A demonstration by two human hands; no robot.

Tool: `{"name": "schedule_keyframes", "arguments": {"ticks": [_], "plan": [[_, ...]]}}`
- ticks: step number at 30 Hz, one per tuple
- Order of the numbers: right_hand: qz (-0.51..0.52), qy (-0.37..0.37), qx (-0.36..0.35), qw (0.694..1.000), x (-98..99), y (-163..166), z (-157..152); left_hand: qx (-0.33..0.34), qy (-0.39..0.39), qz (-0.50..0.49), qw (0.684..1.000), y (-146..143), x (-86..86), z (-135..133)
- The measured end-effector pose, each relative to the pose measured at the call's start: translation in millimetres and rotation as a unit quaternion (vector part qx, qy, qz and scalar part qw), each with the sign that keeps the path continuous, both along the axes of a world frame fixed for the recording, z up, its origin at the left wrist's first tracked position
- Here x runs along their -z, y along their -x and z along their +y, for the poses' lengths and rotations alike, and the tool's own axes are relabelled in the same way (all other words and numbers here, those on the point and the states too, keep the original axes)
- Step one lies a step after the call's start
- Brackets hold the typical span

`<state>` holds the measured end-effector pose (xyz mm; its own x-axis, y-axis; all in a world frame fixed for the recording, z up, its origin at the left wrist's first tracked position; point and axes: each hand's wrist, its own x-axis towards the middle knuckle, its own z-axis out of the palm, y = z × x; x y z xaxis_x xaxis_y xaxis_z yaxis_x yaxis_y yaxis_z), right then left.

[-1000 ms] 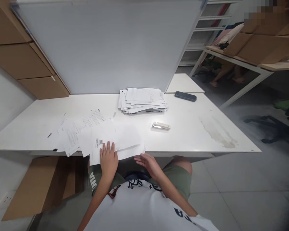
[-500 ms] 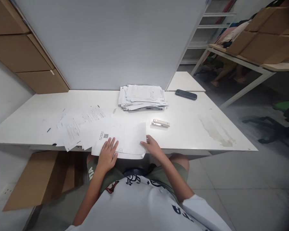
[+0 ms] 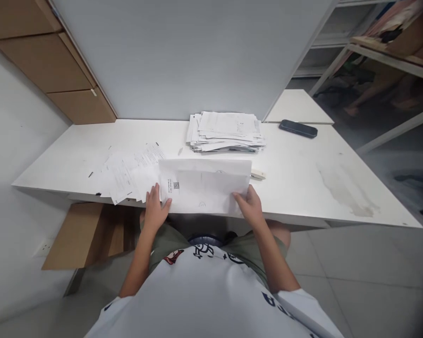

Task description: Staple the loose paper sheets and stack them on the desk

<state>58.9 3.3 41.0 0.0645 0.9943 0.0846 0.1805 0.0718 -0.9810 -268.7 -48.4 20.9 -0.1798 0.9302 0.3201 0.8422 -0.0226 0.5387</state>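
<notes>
- Cardboard boxes (image 3: 52, 61) stand stacked against the wall at ten o'clock, beyond the far left corner of the tabletop (image 3: 303, 188).
- Loose printed sheets (image 3: 130, 171) lie fanned out on the tabletop at nine o'clock from the left hand, their near edges close to the table's front edge.
- The left hand (image 3: 155, 211) grips the left end of the white sheet (image 3: 204, 185), thumb on top near a small printed code, fingers curled around the edge.
- The white sheet is held wide between both hands, lifted off the tabletop near its front edge (its top edge stands straight and level).
- A thick pile of papers (image 3: 227, 131) rests at twelve o'clock from the sheet, against the grey partition (image 3: 197, 51).
- The right hand (image 3: 250, 206) pinches the sheet's lower right corner, fingers closed on the paper.
- A stapler (image 3: 258, 175) peeks out just behind the sheet's right edge, mostly hidden.
- A dark phone (image 3: 298, 128) lies at two o'clock, well apart from the hands.
</notes>
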Motion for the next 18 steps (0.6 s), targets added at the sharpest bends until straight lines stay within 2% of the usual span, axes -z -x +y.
{"name": "schedule_keyframes", "arguments": {"ticks": [4,6,9,11,13,16,18], "plan": [[0.015,-0.036,0.033,0.999,-4.4,-5.9,12.0,0.024,-0.024,-0.171,0.985,-24.3,-9.4,36.8],[0.010,-0.015,0.045,0.999,-4.6,-9.1,19.8,0.040,-0.020,-0.207,0.977,-32.9,-14.6,52.7],[-0.007,0.057,0.050,0.997,-1.7,-13.5,25.0,0.057,0.032,-0.210,0.976,-36.7,-18.8,62.9],[-0.028,0.093,0.040,0.994,0.8,-15.2,23.4,0.036,0.063,-0.195,0.978,-34.3,-20.0,60.2],[-0.060,0.101,0.025,0.993,2.4,-15.1,20.0,0.000,0.062,-0.151,0.987,-31.2,-22.0,52.6],[-0.092,0.102,0.012,0.990,2.8,-10.6,17.5,-0.037,-0.022,-0.014,0.999,-34.6,-28.9,38.2],[-0.099,0.108,0.009,0.989,2.8,-4.4,18.6,0.010,-0.083,0.079,0.993,-47.7,-34.1,29.0]]}}
